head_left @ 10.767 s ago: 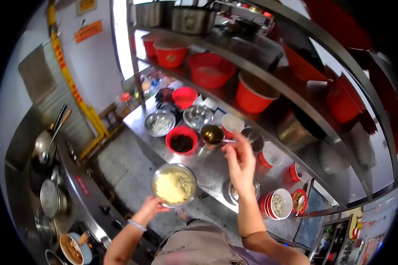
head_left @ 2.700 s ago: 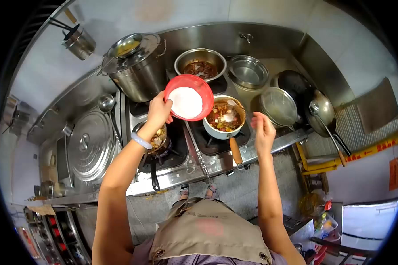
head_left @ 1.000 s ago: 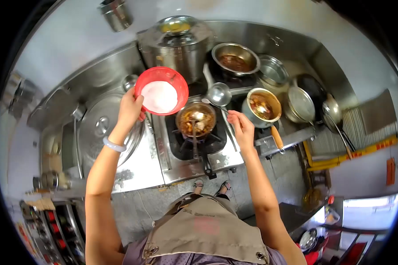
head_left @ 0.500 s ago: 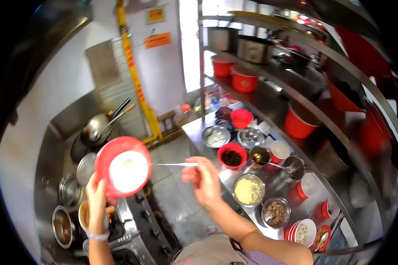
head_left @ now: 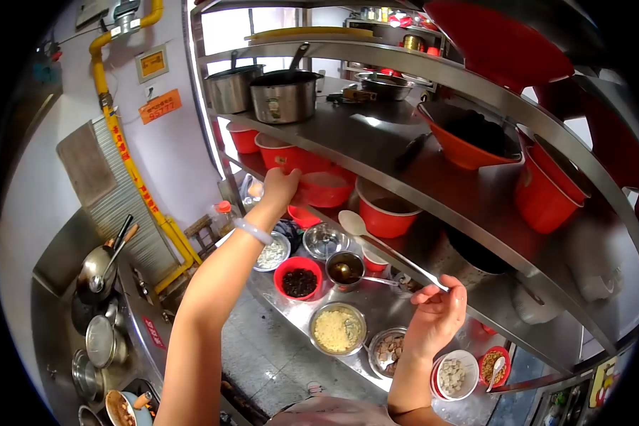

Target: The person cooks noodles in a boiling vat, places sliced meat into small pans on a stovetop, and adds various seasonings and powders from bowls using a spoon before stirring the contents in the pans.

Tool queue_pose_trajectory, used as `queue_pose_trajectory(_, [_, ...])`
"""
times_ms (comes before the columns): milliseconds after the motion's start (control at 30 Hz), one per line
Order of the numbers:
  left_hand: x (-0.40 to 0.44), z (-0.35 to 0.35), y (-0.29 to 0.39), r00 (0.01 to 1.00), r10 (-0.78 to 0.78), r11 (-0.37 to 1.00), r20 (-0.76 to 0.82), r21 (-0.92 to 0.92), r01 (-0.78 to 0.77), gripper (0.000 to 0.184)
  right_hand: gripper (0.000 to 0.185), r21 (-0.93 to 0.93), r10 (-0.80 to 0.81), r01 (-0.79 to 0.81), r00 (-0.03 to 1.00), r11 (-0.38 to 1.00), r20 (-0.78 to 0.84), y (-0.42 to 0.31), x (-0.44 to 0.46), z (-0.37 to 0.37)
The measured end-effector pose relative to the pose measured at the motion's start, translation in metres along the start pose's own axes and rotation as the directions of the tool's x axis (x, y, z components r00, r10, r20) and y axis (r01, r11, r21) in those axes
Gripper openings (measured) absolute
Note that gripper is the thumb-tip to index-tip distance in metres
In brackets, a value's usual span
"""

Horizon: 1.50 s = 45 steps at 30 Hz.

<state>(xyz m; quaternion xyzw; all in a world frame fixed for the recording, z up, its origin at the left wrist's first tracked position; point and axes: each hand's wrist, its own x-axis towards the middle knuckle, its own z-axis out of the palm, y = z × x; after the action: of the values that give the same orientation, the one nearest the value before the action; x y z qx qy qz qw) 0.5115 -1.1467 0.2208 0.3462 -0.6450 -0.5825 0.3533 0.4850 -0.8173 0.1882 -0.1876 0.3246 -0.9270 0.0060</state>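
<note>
My left hand (head_left: 280, 186) grips the near edge of a red bowl (head_left: 326, 189) at the lower level of the metal shelf. What the bowl contains is mostly hidden from this angle. Between the fingertips of my right hand (head_left: 440, 317) is the handle end of a long metal spoon (head_left: 399, 256). The spoon's head points up and left, in front of a red bucket (head_left: 385, 210) on the shelf. Beneath the hands, on the steel counter, stand a red bowl of dark pieces (head_left: 298, 282), a bowl of pale yellow shreds (head_left: 338, 329) and a bowl of brown chunks (head_left: 387, 351).
Two steel pots (head_left: 284, 96) and an orange bowl (head_left: 470, 135) occupy the upper shelf. Its long metal edge (head_left: 376, 167) runs across my reach. At left, a wok (head_left: 98, 273) sits by the stove, and a yellow pipe (head_left: 124, 145) climbs the wall.
My view has swung right, from the stove side to the shelf. The red bowl has gone from above the stove to the shelf with my left hand; the spoon is now out of it.
</note>
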Motion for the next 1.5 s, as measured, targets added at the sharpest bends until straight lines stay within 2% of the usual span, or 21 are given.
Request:
queue_pose_trajectory(67, [0.006, 0.018, -0.004, 1.0, -0.025, 1.0, 0.019, 0.006, 0.025, 0.027, 0.03, -0.025, -0.023, 0.023, 1.0, 0.999, -0.019, -0.003, 0.006, -0.004])
queue_pose_trajectory(167, [-0.021, 0.03, 0.007, 0.992, 0.059, 0.99, -0.113, 0.137, -0.043, 0.034, 0.031, -0.066, -0.081, 0.077, 0.996, 0.995, -0.048, -0.005, 0.012, -0.01])
queue_pose_trajectory(200, [-0.036, 0.031, 0.006, 0.88, 0.434, 0.842, -0.193, 0.434, -0.32, 0.037, 0.032, -0.085, -0.12, 0.115, 0.991, 0.99, -0.054, -0.006, 0.013, -0.012])
queue_pose_trajectory(233, [-0.046, 0.031, 0.002, 0.643, 0.752, 0.536, -0.143, 0.7, -0.471, 0.04, 0.032, -0.122, -0.151, 0.15, 0.988, 0.981, -0.003, -0.01, 0.014, -0.016])
queue_pose_trajectory(267, [-0.051, 0.037, -0.004, 0.645, 0.751, 0.534, -0.139, 0.702, -0.471, 0.04, 0.032, -0.122, -0.149, 0.147, 0.989, 0.982, -0.007, -0.01, 0.016, -0.016])
queue_pose_trajectory(333, [-0.062, 0.062, -0.01, 0.607, 0.794, 0.566, 0.024, 0.335, -0.753, 0.032, 0.029, -0.252, -0.361, 0.341, 0.932, 0.906, -0.037, -0.007, 0.018, -0.014])
queue_pose_trajectory(367, [-0.067, 0.071, -0.006, 0.615, 0.788, 0.575, 0.022, 0.333, -0.748, 0.032, 0.026, -0.297, -0.399, 0.393, 0.916, 0.87, 0.042, -0.008, 0.02, -0.012])
queue_pose_trajectory(400, [-0.08, 0.079, 0.013, 0.868, 0.474, 0.858, 0.145, 0.145, -0.493, 0.028, 0.026, -0.306, -0.394, 0.389, 0.918, 0.869, 0.047, -0.009, 0.023, -0.008])
queue_pose_trajectory(433, [-0.087, 0.085, 0.023, 0.939, 0.105, 0.993, 0.328, 0.012, -0.116, 0.024, 0.025, -0.385, -0.437, 0.45, 0.891, 0.806, 0.126, -0.012, 0.025, -0.003])
queue_pose_trajectory(533, [-0.092, 0.088, 0.029, 0.924, 0.097, 0.994, 0.371, -0.075, -0.074, 0.022, 0.026, -0.5, -0.466, 0.535, 0.843, 0.681, 0.267, -0.016, 0.031, 0.0])
queue_pose_trajectory(600, [-0.109, 0.077, 0.034, 0.932, 0.143, 0.99, 0.333, -0.057, -0.131, 0.024, 0.027, -0.477, -0.529, 0.637, 0.77, 0.606, 0.356, -0.015, 0.034, 0.004])
queue_pose_trajectory(667, [-0.129, 0.053, 0.036, 0.937, 0.189, 0.976, 0.295, 0.046, -0.211, 0.028, 0.025, -0.465, -0.487, 0.627, 0.779, 0.625, 0.395, -0.018, 0.029, 0.012])
queue_pose_trajectory(767, [-0.163, -0.006, 0.03, 0.954, 0.21, 0.95, 0.212, 0.187, -0.25, 0.035, 0.019, -0.469, -0.303, 0.571, 0.792, 0.674, 0.529, -0.009, 0.021, 0.026])
queue_pose_trajectory(867, [-0.206, -0.071, 0.023, 0.956, 0.281, 0.888, 0.088, 0.353, -0.294, 0.038, 0.018, -0.507, -0.072, 0.398, 0.835, 0.765, 0.546, 0.018, -0.005, 0.047])
queue_pose_trajectory(967, [-0.241, -0.139, -0.008, 0.92, 0.387, 0.784, -0.068, 0.549, -0.29, 0.04, 0.02, -0.507, 0.282, 0.064, 0.767, 0.86, 0.576, 0.06, -0.046, 0.072])
queue_pose_trajectory(1067, [-0.294, -0.199, -0.012, 0.935, 0.255, 0.842, -0.247, 0.532, -0.089, 0.041, 0.024, -0.475, 0.542, -0.275, 0.548, 0.836, 0.637, 0.108, -0.107, 0.104])
queue_pose_trajectory(1200, [-0.359, -0.275, -0.049, 0.803, 0.363, 0.748, -0.472, 0.662, 0.051, 0.041, 0.031, -0.486, 0.679, -0.529, 0.263, 0.696, 0.686, 0.162, -0.213, 0.132])
queue_pose_trajectory(1267, [-0.392, -0.307, -0.057, 0.738, 0.363, 0.707, -0.568, 0.684, 0.18, 0.039, 0.031, -0.524, 0.715, -0.585, 0.145, 0.62, 0.684, 0.178, -0.26, 0.145])
queue_pose_trajectory(1333, [-0.43, -0.326, -0.051, 0.681, 0.205, 0.801, -0.703, 0.52, 0.295, 0.036, 0.031, -0.564, 0.731, -0.62, 0.023, 0.546, 0.682, 0.18, -0.306, 0.158])
queue_pose_trajectory(1400, [-0.459, -0.35, -0.067, 0.601, 0.317, 0.773, -0.734, 0.567, 0.285, 0.034, 0.03, -0.585, 0.724, -0.678, -0.112, 0.445, 0.681, 0.187, -0.347, 0.169])
queue_pose_trajectory(1500, [-0.492, -0.37, -0.065, 0.483, 0.167, 0.875, -0.86, 0.355, 0.329, 0.039, 0.03, -0.617, 0.688, -0.698, -0.246, 0.364, 0.683, 0.191, -0.396, 0.189])
